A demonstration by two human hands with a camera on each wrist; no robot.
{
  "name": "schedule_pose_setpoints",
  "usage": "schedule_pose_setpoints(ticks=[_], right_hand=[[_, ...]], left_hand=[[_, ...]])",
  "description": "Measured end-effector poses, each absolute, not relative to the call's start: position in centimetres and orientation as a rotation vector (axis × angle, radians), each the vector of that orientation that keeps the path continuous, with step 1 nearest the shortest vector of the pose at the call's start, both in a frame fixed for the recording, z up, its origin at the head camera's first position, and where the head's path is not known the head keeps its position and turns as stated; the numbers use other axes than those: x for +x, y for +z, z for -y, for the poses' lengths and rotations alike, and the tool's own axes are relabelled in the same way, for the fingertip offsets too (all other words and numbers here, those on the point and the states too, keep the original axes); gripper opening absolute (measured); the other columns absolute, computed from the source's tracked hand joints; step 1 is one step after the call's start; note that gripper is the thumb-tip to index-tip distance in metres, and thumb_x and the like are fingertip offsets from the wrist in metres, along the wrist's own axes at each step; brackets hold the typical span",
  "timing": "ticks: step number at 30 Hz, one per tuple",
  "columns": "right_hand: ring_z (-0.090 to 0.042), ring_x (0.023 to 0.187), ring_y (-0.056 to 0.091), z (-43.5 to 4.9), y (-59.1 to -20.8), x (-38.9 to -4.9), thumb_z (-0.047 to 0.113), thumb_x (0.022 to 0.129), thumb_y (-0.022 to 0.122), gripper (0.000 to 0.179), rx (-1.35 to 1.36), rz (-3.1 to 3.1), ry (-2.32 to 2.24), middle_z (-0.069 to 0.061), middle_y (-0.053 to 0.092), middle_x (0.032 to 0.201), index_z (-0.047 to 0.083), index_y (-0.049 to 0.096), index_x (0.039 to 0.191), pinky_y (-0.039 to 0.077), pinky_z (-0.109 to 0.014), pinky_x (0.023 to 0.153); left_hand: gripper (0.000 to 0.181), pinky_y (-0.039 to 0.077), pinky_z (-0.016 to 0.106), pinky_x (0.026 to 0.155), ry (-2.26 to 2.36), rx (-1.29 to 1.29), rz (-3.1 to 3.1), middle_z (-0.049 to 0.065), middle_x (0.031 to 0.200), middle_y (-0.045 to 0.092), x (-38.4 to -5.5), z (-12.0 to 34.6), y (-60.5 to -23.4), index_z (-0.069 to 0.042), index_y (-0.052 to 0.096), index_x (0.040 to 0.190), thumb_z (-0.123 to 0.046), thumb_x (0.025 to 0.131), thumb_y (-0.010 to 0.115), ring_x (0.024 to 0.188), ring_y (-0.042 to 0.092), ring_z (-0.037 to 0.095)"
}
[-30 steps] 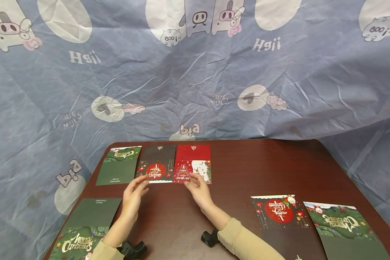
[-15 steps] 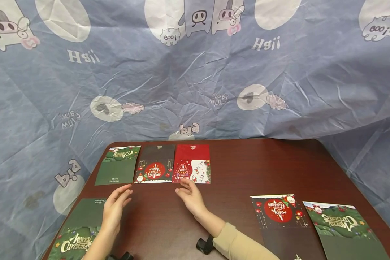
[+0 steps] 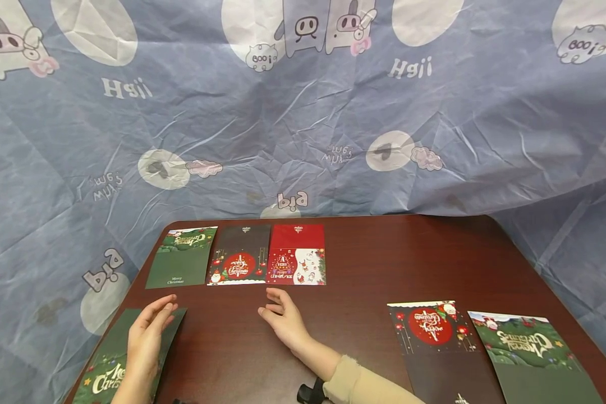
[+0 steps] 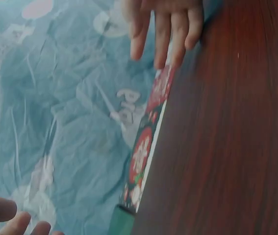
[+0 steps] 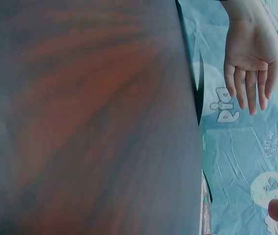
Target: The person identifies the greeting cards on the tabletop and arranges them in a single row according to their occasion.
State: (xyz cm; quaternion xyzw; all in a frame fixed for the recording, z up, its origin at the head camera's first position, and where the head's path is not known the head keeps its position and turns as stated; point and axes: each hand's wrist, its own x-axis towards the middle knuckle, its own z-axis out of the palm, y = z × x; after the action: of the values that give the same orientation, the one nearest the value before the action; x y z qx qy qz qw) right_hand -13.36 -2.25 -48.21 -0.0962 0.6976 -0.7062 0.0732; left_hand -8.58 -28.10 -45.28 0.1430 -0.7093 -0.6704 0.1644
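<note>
My left hand [image 3: 143,342] hovers at the left with relaxed fingers, partly covering an unfolded green Christmas card [image 3: 126,328] below it. In front of the back row of cards is my right hand [image 3: 285,322], its fingers loosely extended and holding nothing. That row has a green card [image 3: 179,264], a dark grey card with a red circle [image 3: 239,238] and a red-and-white card [image 3: 298,238], all lying flat side by side. The left wrist view shows my right hand [image 4: 170,29] at the top; the right wrist view shows my left hand [image 5: 251,54], palm visible.
On the right side of the brown table [image 3: 384,258] lie another dark grey card [image 3: 444,365] and another green card [image 3: 545,381], both unfolded. A blue patterned cloth [image 3: 262,134] hangs behind the table. A black wrist strap [image 3: 310,393] is on the right arm.
My left hand has drawn back from the dark grey card toward the front left. My right hand has pulled away from the red card toward me. The cards stay put.
</note>
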Motion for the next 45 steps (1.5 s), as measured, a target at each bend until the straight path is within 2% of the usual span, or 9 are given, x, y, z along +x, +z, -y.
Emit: schedule_pose_setpoints(ticks=[7,16,22,26,29,34,36,41,45], right_hand=[[-0.045,0.111,0.051,2.7,-47.9,-12.5,0.002,0.087,0.061,0.044,-0.302,-2.089,-2.093,-0.029,0.047,0.127,-0.003,0.047,0.128,0.049,-0.049,0.085],[-0.038,0.110,0.053,3.3,-48.5,-11.5,0.008,0.086,0.064,0.050,-0.342,-2.070,-2.095,-0.024,0.047,0.129,0.000,0.044,0.131,0.050,-0.039,0.083],[-0.035,0.110,0.053,3.7,-48.9,-11.0,0.009,0.085,0.065,0.050,-0.350,-2.097,-2.043,-0.021,0.048,0.130,0.001,0.045,0.130,0.050,-0.034,0.083],[-0.037,0.110,0.053,4.1,-49.3,-10.7,0.007,0.086,0.064,0.048,-0.372,-2.108,-2.015,-0.021,0.048,0.129,0.002,0.046,0.130,0.049,-0.030,0.082],[-0.037,0.109,0.053,4.4,-49.4,-10.2,0.006,0.086,0.063,0.048,-0.400,-2.098,-2.010,-0.021,0.048,0.129,0.002,0.046,0.130,0.049,-0.028,0.082],[-0.033,0.108,0.055,4.7,-49.1,-9.4,0.010,0.086,0.064,0.048,-0.452,-2.099,-1.993,-0.018,0.048,0.130,0.002,0.046,0.130,0.049,-0.025,0.082],[-0.032,0.108,0.055,4.8,-49.0,-9.2,0.012,0.086,0.064,0.048,-0.462,-2.094,-1.982,-0.017,0.048,0.130,0.003,0.045,0.130,0.049,-0.025,0.082],[-0.029,0.109,0.055,5.0,-48.9,-8.6,0.015,0.087,0.064,0.048,-0.468,-2.074,-1.953,-0.015,0.048,0.132,0.004,0.045,0.130,0.048,-0.022,0.081],[-0.027,0.109,0.055,5.3,-49.0,-8.1,0.015,0.086,0.065,0.048,-0.479,-2.060,-1.932,-0.013,0.048,0.132,0.005,0.046,0.129,0.048,-0.020,0.080]], left_hand=[[0.036,0.044,0.012,0.082,-1.876,0.513,2.024,-0.013,0.112,0.061,-7.6,29.7,-45.3,-0.002,0.056,0.124,-0.022,0.094,0.057,0.100,0.055,0.001],[0.044,0.036,0.013,0.082,-1.765,0.646,2.083,-0.014,0.118,0.058,-6.8,31.3,-46.3,-0.011,0.057,0.128,-0.036,0.092,0.059,0.103,0.048,-0.003],[0.053,0.033,0.029,0.095,-1.656,0.851,2.166,-0.013,0.118,0.053,-6.4,32.2,-46.5,-0.013,0.051,0.134,-0.045,0.092,0.055,0.107,0.044,0.004],[0.059,0.030,0.051,0.101,-1.567,0.982,2.217,0.002,0.132,0.047,-6.2,33.1,-46.6,-0.014,0.046,0.138,-0.051,0.093,0.048,0.123,0.038,0.023],[0.062,0.027,0.057,0.102,-1.527,1.027,2.229,0.012,0.143,0.038,-5.9,34.0,-46.7,-0.013,0.044,0.141,-0.053,0.093,0.046,0.131,0.030,0.036],[0.055,0.038,0.036,0.093,-1.422,1.129,2.166,-0.009,0.122,0.054,-5.4,35.0,-47.1,-0.017,0.052,0.135,-0.050,0.091,0.052,0.117,0.045,0.018],[0.054,0.038,0.032,0.093,-1.403,1.177,2.136,-0.011,0.123,0.054,-5.3,35.3,-47.2,-0.018,0.053,0.135,-0.049,0.090,0.053,0.117,0.046,0.015],[0.065,0.029,0.053,0.104,-1.424,1.244,2.180,0.014,0.149,0.032,-4.9,36.0,-47.1,-0.013,0.042,0.142,-0.054,0.091,0.045,0.133,0.030,0.037],[0.069,0.040,0.048,0.091,-1.385,1.269,2.249,0.015,0.145,0.038,-4.6,36.5,-47.2,-0.010,0.042,0.142,-0.057,0.091,0.042,0.118,0.044,0.033]])
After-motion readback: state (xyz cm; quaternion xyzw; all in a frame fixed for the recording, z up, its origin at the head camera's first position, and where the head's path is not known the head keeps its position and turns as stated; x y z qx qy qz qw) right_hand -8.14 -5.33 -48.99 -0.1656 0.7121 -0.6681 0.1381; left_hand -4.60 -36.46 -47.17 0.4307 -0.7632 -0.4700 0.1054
